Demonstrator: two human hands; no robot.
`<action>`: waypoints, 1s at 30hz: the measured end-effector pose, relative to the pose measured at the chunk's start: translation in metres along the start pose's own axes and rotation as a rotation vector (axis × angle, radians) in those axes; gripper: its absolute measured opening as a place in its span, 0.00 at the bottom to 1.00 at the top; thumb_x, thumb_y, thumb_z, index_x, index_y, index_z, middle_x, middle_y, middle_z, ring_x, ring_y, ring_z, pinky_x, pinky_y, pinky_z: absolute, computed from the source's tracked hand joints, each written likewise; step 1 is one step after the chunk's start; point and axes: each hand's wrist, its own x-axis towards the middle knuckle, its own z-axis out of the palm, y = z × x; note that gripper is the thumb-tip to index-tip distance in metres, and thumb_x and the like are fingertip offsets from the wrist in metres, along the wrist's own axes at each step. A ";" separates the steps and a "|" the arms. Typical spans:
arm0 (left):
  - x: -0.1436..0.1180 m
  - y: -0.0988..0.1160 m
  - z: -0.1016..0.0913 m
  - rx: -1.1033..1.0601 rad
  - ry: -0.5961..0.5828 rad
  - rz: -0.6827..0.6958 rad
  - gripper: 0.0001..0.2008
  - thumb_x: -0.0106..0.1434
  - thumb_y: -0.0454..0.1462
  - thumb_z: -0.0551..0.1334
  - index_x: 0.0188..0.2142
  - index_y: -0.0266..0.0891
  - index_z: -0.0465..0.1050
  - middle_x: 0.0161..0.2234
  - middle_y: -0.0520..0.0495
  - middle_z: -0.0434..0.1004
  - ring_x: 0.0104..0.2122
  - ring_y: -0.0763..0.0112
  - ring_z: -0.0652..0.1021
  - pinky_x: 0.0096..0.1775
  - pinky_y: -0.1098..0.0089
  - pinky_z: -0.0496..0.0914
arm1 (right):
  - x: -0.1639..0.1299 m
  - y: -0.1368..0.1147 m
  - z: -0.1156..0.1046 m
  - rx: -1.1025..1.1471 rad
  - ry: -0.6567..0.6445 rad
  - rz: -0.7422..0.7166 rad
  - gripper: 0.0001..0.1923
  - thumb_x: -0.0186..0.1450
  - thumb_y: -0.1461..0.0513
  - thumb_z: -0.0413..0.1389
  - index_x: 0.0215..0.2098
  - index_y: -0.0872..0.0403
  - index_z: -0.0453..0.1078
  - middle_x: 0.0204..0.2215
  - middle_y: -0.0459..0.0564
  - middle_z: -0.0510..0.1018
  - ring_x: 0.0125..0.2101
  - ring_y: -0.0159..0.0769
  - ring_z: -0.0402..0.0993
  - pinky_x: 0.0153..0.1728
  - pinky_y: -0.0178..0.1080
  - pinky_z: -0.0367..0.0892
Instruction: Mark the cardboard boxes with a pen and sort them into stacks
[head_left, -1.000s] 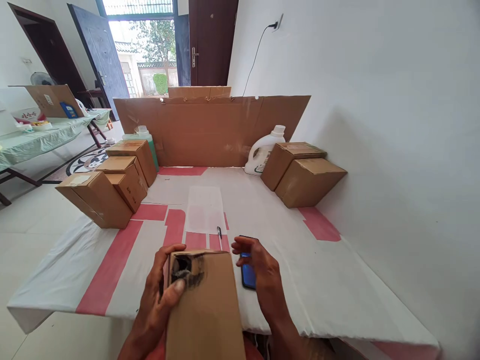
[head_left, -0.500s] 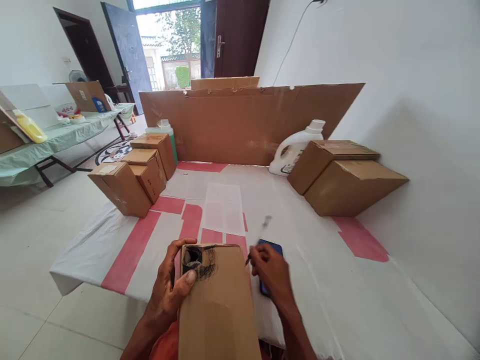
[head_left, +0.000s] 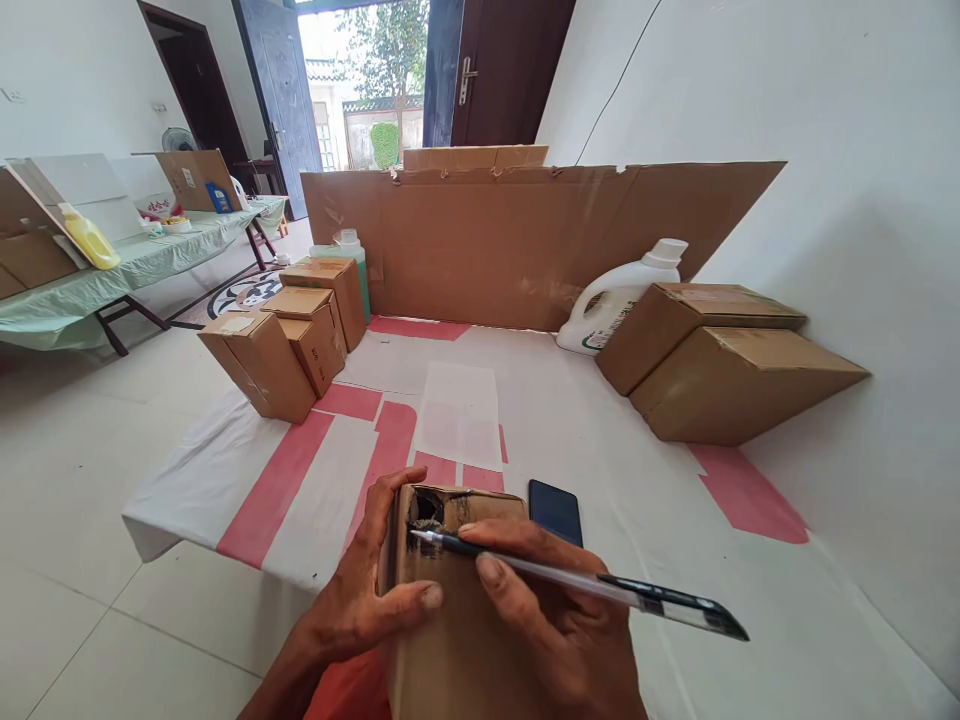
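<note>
Left hand [head_left: 375, 610] gripping the box [head_left: 450, 610] side, right hand [head_left: 555, 620] pinching a pen [head_left: 570, 578], tip at the box's blackened top corner, phone [head_left: 556, 510] just beyond

Left hand [head_left: 367, 610] curled, thumb pressed flat; right hand [head_left: 559, 625] pinching, fingers seemingly closed.

White-and-red sheet [head_left: 600, 450] carries boxes [head_left: 285, 335], jugs [head_left: 611, 300], paper [head_left: 461, 415], probably a phone [head_left: 556, 510].

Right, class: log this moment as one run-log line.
left hand: holds cardboard box | right hand: holds pen, tip at box's blackened corner | phone: beside box on table
</note>
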 end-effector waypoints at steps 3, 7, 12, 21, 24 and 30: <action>0.002 0.000 0.003 -0.022 -0.024 0.023 0.46 0.61 0.60 0.66 0.71 0.46 0.53 0.64 0.37 0.65 0.60 0.45 0.72 0.60 0.51 0.69 | 0.001 0.001 -0.006 -0.063 -0.059 -0.047 0.06 0.70 0.57 0.62 0.39 0.45 0.83 0.35 0.49 0.85 0.38 0.42 0.82 0.37 0.39 0.77; 0.004 -0.001 0.006 -0.024 -0.024 0.039 0.43 0.62 0.58 0.67 0.69 0.46 0.54 0.62 0.38 0.65 0.58 0.47 0.72 0.59 0.51 0.68 | 0.003 0.000 -0.007 -0.110 -0.097 -0.067 0.07 0.71 0.58 0.60 0.40 0.47 0.82 0.34 0.50 0.83 0.36 0.41 0.80 0.37 0.40 0.75; 0.003 -0.002 0.005 -0.069 -0.025 0.041 0.42 0.62 0.56 0.67 0.69 0.46 0.54 0.59 0.39 0.67 0.56 0.47 0.73 0.57 0.52 0.69 | 0.003 0.000 -0.008 -0.158 -0.106 -0.108 0.08 0.72 0.60 0.57 0.36 0.48 0.77 0.30 0.46 0.79 0.34 0.38 0.77 0.35 0.37 0.68; 0.000 -0.002 0.007 -0.041 0.000 0.005 0.41 0.61 0.56 0.67 0.68 0.47 0.55 0.61 0.39 0.67 0.57 0.45 0.73 0.56 0.53 0.69 | 0.019 -0.003 -0.018 -0.306 0.093 -0.162 0.11 0.73 0.59 0.55 0.32 0.50 0.74 0.24 0.43 0.74 0.24 0.33 0.69 0.27 0.35 0.64; -0.003 -0.003 0.005 -0.047 -0.006 -0.025 0.41 0.62 0.56 0.65 0.69 0.47 0.54 0.61 0.39 0.68 0.57 0.44 0.73 0.56 0.52 0.70 | 0.043 0.002 -0.026 -0.154 0.148 -0.142 0.11 0.74 0.55 0.55 0.38 0.50 0.74 0.36 0.47 0.79 0.30 0.34 0.74 0.32 0.36 0.69; -0.006 -0.004 0.004 -0.076 0.124 -0.072 0.42 0.59 0.59 0.66 0.67 0.47 0.57 0.64 0.40 0.68 0.63 0.40 0.70 0.61 0.51 0.66 | 0.087 0.066 -0.055 -0.593 0.058 0.309 0.16 0.77 0.53 0.43 0.36 0.50 0.64 0.34 0.51 0.80 0.30 0.37 0.77 0.31 0.36 0.68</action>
